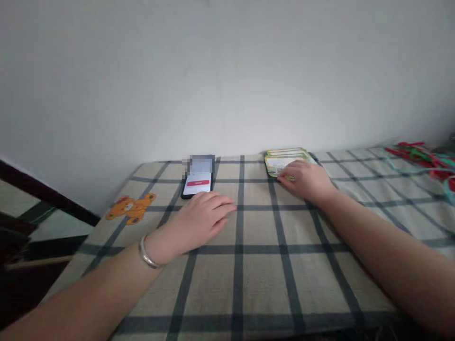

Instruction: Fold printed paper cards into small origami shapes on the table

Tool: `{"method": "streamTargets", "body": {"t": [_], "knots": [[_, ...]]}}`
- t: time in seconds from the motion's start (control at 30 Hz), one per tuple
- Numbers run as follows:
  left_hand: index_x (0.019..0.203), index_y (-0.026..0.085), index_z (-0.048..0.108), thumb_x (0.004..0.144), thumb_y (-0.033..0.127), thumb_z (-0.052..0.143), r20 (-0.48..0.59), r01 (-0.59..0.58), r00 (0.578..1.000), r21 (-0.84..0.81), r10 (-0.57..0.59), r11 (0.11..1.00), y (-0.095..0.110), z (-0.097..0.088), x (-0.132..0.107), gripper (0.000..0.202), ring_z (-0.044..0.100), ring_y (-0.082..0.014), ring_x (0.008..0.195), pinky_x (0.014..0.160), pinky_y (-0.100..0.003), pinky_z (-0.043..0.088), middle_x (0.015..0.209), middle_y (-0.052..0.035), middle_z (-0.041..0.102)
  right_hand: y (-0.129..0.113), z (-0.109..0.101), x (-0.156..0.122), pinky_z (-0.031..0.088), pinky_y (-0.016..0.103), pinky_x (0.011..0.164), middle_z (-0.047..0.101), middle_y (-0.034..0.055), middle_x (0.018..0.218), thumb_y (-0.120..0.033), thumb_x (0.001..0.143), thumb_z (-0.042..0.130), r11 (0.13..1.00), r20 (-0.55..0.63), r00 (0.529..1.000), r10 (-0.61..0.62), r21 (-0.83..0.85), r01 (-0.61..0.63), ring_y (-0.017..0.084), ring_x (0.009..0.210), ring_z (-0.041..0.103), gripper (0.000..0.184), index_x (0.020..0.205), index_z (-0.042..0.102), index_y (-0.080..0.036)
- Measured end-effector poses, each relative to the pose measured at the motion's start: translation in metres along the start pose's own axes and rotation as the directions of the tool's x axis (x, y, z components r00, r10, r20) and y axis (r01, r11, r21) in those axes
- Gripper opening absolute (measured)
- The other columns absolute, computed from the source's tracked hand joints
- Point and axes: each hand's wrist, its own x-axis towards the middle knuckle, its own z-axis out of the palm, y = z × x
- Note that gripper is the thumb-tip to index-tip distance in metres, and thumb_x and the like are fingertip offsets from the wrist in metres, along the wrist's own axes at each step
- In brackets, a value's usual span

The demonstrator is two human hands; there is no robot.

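Observation:
My left hand (pixel 202 219), with a silver bangle (pixel 146 255) at its wrist, rests palm down on the checked cloth. Its fingers are stretched out and nothing is in them. Just beyond it lies a phone (pixel 197 183) with a lit screen, part of which is blurred. Against the wall at the right, my right hand (pixel 302 180) has its fingers closed at the near edge of a stack of printed cards (pixel 276 164). The hand covers much of the stack, so how many cards the fingers grip cannot be seen.
An orange bear cutout (pixel 131 208) lies at the left of the checked cloth (pixel 256 284). Red, green and pale blue strands (pixel 426 158) are heaped at the far right. A plain wall (pixel 227 80) rises behind the table; dark framework (pixel 39 194) stands beyond its left edge.

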Motion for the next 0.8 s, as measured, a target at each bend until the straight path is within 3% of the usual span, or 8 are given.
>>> {"method": "streamTargets", "body": {"t": [0.23, 0.43, 0.63, 0.73, 0.8], "knots": [[0.122, 0.023, 0.057, 0.093, 0.022, 0.049, -0.009, -0.017, 1.0, -0.02, 0.017, 1.0, 0.0, -0.003, 0.0, 0.03, 0.051, -0.0214, 0.114, 0.099, -0.042, 0.041, 0.125, -0.0032, 0.059, 0.011, 0.005, 0.002, 0.044, 0.03, 0.074, 0.073, 0.0009, 0.096, -0.038, 0.089, 0.057, 0.984, -0.007, 0.997, 0.083, 0.156, -0.081, 0.021, 0.096, 0.063, 0.02, 0.089, 0.073, -0.026], [0.122, 0.023, 0.057, 0.093, 0.021, 0.05, -0.007, -0.012, 1.0, -0.026, 0.012, 1.0, 0.001, -0.003, 0.001, 0.03, 0.051, -0.0205, 0.113, 0.099, -0.041, 0.042, 0.124, -0.003, 0.059, 0.006, 0.007, 0.0, 0.045, 0.032, 0.073, 0.073, 0.005, 0.097, -0.033, 0.089, 0.053, 0.989, -0.07, 0.992, 0.105, 0.114, -0.097, 0.023, 0.093, 0.065, 0.024, 0.096, 0.072, -0.021], [0.123, 0.023, 0.057, 0.093, 0.022, 0.049, 0.004, -0.008, 1.0, -0.022, 0.009, 1.0, 0.001, -0.004, -0.001, 0.03, 0.05, -0.0206, 0.114, 0.1, -0.042, 0.041, 0.125, -0.0031, 0.058, -0.005, -0.009, -0.001, 0.043, 0.032, 0.076, 0.071, 0.0063, 0.092, -0.026, 0.088, 0.051, 0.993, -0.149, 0.985, 0.092, 0.086, -0.08, 0.024, 0.092, 0.062, 0.021, 0.084, 0.071, -0.019], [0.122, 0.022, 0.057, 0.093, 0.021, 0.049, 0.007, -0.011, 1.0, -0.026, 0.012, 1.0, 0.002, -0.005, 0.0, 0.03, 0.051, -0.021, 0.114, 0.1, -0.042, 0.042, 0.125, -0.0042, 0.058, -0.01, -0.021, -0.003, 0.043, 0.031, 0.074, 0.069, 0.0059, 0.091, -0.024, 0.087, 0.052, 0.987, -0.129, 0.99, 0.058, 0.158, -0.037, 0.022, 0.088, 0.061, 0.017, 0.083, 0.068, -0.019], [0.121, 0.022, 0.057, 0.093, 0.02, 0.049, 0.005, -0.018, 1.0, -0.029, 0.018, 0.999, 0.002, -0.005, 0.0, 0.03, 0.051, -0.0213, 0.115, 0.101, -0.042, 0.042, 0.125, -0.0048, 0.058, -0.015, -0.027, -0.006, 0.042, 0.027, 0.067, 0.066, 0.004, 0.088, -0.022, 0.085, 0.053, 0.965, -0.056, 0.998, 0.007, 0.262, 0.008, 0.017, 0.078, 0.06, 0.012, 0.083, 0.065, -0.02]]}}
